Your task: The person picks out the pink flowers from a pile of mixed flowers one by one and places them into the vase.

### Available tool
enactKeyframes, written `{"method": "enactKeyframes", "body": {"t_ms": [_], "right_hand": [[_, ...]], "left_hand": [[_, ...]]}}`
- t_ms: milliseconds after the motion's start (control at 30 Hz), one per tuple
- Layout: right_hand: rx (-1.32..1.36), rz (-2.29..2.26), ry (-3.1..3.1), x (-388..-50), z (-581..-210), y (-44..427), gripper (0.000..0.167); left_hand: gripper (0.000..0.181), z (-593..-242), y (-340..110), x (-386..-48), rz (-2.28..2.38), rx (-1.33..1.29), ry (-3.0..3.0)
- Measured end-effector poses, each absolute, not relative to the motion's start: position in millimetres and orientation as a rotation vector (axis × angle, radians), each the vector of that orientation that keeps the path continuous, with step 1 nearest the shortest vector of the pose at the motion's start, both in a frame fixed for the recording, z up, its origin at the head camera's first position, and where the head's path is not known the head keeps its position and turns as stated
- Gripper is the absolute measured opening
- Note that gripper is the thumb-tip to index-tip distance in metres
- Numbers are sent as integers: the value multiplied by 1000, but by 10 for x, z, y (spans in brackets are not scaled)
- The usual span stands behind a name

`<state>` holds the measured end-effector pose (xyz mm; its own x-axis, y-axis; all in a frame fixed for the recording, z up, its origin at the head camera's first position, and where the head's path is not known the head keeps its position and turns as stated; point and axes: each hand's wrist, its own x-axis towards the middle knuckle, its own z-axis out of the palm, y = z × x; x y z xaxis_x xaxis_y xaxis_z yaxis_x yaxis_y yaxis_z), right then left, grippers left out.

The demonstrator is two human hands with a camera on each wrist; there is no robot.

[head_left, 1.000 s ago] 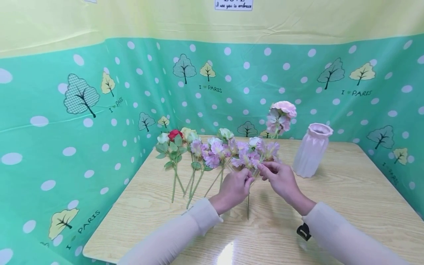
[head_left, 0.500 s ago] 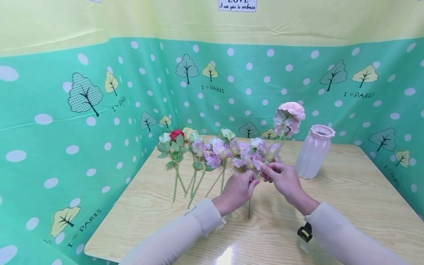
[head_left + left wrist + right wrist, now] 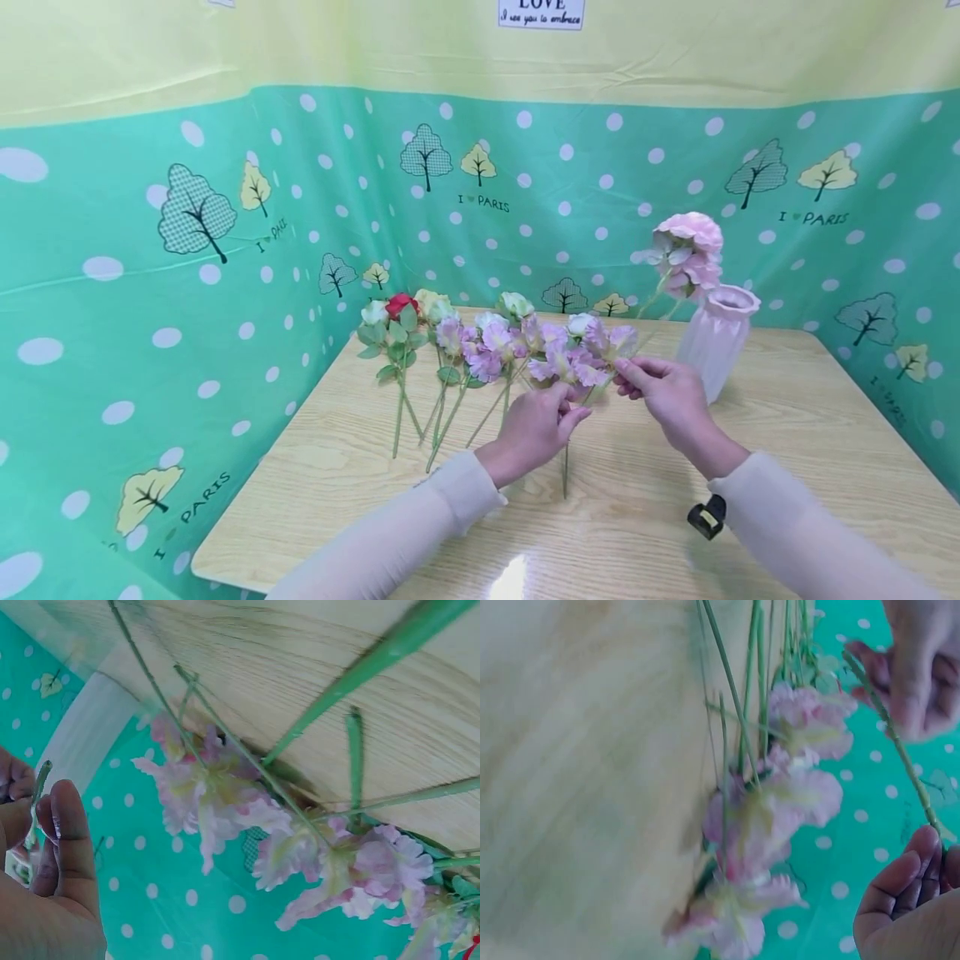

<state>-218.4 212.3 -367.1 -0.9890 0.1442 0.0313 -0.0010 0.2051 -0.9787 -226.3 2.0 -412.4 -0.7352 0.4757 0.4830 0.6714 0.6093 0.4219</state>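
A pink artificial flower [image 3: 690, 242] with a large ruffled head and a green stem [image 3: 911, 769] leans up and to the right. My right hand [image 3: 671, 404] pinches this stem between thumb and fingers, short of the vase. By the stem's cut end is my left hand [image 3: 534, 429], its thumb stretched out and its fingers loose; whether it touches the stem I cannot tell. The white ribbed vase [image 3: 712, 346] stands behind my right hand, partly covered by the pink flower head. Lilac flowers [image 3: 558, 362] lie just beyond my left hand.
Left of the lilac flowers, a red rose [image 3: 402, 306] and several pale roses [image 3: 515, 304] lie with their stems toward me on the wooden table [image 3: 322, 500]. A green dotted curtain [image 3: 525, 217] hangs behind the table and along its sides.
My right hand has moved right, away from the left, carrying the pink flower toward the vase. The flower head tilts further right and overlaps the vase rim. My left hand has hardly moved.
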Motion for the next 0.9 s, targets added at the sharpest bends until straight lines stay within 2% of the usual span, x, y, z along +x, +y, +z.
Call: {"method": "enactKeyframes", "body": {"t_ms": [300, 500, 733, 900], "right_hand": [[-188, 1743, -2305, -2192, -3435, 2435, 38], [-197, 1622, -2301, -2200, -3269, 2605, 45], [-250, 1551, -2261, -2220, -3098, 2779, 40], [-278, 1553, -2215, -2241, -2960, 2887, 45]], "left_hand": [[29, -4122, -160, -2317, -836, -882, -2575], [28, -4145, -312, -2354, -820, -802, -2588], [31, -4168, -471, -2386, -810, -743, -2614], [29, -4149, -568, -2392, -800, -710, -2637]]}}
